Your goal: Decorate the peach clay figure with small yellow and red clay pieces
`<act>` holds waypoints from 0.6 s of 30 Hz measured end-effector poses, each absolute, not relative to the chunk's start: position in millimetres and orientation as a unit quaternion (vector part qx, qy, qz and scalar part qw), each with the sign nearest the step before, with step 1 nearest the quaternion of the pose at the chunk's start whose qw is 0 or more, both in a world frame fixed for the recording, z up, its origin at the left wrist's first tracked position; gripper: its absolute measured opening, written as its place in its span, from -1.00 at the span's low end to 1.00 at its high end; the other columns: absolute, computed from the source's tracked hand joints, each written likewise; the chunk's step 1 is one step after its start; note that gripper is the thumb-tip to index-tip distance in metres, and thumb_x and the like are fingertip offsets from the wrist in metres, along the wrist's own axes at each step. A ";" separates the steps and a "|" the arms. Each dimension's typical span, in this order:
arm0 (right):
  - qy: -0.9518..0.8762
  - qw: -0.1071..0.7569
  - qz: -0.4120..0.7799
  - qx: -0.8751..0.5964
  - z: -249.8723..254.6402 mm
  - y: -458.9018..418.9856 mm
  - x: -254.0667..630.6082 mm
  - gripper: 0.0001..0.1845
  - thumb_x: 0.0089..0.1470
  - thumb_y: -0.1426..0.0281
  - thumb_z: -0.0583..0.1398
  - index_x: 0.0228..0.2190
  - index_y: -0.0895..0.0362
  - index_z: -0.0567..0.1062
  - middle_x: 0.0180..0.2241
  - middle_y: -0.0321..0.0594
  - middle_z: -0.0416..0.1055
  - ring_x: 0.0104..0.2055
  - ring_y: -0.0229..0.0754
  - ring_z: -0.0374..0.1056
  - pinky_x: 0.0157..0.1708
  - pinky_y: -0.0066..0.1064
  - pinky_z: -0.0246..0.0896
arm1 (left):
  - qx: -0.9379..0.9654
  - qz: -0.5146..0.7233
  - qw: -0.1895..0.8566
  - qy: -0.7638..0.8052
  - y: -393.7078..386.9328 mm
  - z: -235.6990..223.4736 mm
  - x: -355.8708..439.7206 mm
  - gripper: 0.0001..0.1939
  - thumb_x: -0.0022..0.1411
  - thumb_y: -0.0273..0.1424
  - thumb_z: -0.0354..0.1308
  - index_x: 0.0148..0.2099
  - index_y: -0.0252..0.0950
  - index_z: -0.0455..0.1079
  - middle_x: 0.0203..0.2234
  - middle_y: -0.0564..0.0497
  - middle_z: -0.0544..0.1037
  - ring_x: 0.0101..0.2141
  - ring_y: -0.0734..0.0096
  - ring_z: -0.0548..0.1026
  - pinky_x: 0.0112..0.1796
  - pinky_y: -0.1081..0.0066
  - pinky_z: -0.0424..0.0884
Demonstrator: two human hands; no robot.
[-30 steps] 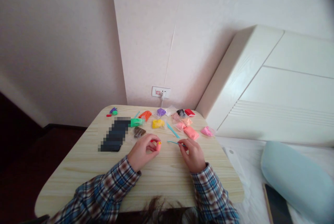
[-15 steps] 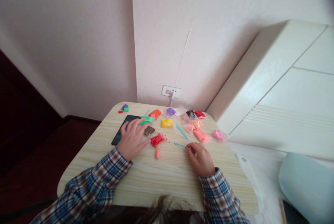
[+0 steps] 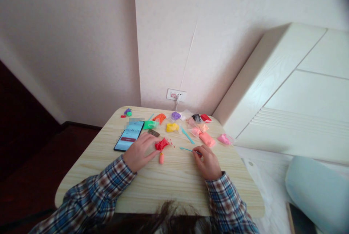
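My left hand (image 3: 139, 153) is over the table with its fingers apart, its fingertips at the edge of a red clay packet (image 3: 161, 144). Whether they touch it I cannot tell. My right hand (image 3: 208, 164) pinches a thin blue modelling tool (image 3: 185, 149), whose tip points left above the tabletop. Between the hands stands a small pink clay piece (image 3: 161, 159) with a bit of yellow on top. Tiny red crumbs lie right of the red packet. Just beyond my left fingers is a brown clay packet (image 3: 154, 132). A phone (image 3: 127, 137) with a lit timer screen lies left of it.
Farther back lie green (image 3: 149, 124), orange (image 3: 160, 118), yellow (image 3: 172, 128) and purple (image 3: 176, 116) clay packets. A second blue tool (image 3: 188, 136) is near several pink and peach packets (image 3: 207, 139). Small clay pieces (image 3: 129, 113) sit at the back left corner. A wall socket (image 3: 176, 95) is behind the table.
My left hand has moved back from above the phone and brown packet towards the red packet. The phone screen has lit up. My right hand still holds the tool; the view has shifted slightly.
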State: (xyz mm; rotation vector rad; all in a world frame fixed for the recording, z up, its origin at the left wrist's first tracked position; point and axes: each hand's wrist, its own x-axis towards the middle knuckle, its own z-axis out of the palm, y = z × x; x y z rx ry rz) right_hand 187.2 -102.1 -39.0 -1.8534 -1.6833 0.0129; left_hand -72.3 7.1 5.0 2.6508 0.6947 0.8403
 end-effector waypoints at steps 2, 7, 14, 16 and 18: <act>-0.638 0.311 0.003 -0.704 -40.3 -101.9 187.3 -0.82 0.09 0.40 0.08 -0.45 0.15 0.46 -0.44 -0.17 0.36 -0.38 -0.16 0.33 -0.35 -0.33 0.24 | 0.927 0.280 0.135 0.210 -1.2 1.2 -66.2 -0.65 0.16 -0.34 0.16 0.01 -0.29 0.33 -0.17 -0.11 0.46 -0.11 0.17 0.36 -0.02 0.18 0.29; -0.644 0.299 0.006 -0.704 -42.6 -101.3 185.2 -0.87 0.06 0.42 0.10 -0.45 0.16 0.45 -0.41 -0.15 0.32 -0.33 -0.13 0.30 -0.30 -0.30 0.25 | 0.936 0.249 0.112 0.221 -6.0 -2.9 -58.8 -0.42 -0.03 -0.22 0.32 0.03 -0.30 0.32 -0.15 -0.11 0.41 -0.13 0.11 0.32 -0.05 0.12 0.28; -0.636 0.295 0.022 -0.713 -41.5 -101.1 184.6 -0.93 0.01 0.46 0.13 -0.44 0.17 0.42 -0.40 -0.14 0.31 -0.32 -0.11 0.28 -0.29 -0.28 0.22 | 0.913 0.268 0.136 0.277 12.0 -8.1 -57.5 -0.71 0.19 -0.35 0.13 -0.03 -0.31 0.33 -0.20 -0.10 0.40 -0.11 0.15 0.32 -0.04 0.12 0.29; -0.632 0.301 0.023 -0.714 -42.0 -101.4 184.9 -0.95 -0.01 0.46 0.14 -0.45 0.17 0.42 -0.40 -0.15 0.31 -0.32 -0.11 0.28 -0.29 -0.28 0.22 | 0.908 0.274 0.146 0.280 14.4 -10.6 -58.1 -0.74 0.18 -0.41 0.12 -0.06 -0.32 0.34 -0.21 -0.10 0.41 -0.11 0.16 0.33 -0.05 0.13 0.31; -0.630 0.311 0.024 -0.711 -42.9 -101.1 184.5 -0.95 -0.03 0.47 0.15 -0.46 0.16 0.43 -0.42 -0.16 0.31 -0.33 -0.11 0.28 -0.31 -0.28 0.21 | 0.906 0.280 0.152 0.277 14.8 -12.1 -59.2 -0.77 0.18 -0.46 0.09 -0.08 -0.32 0.35 -0.22 -0.09 0.42 -0.12 0.17 0.35 -0.06 0.14 0.32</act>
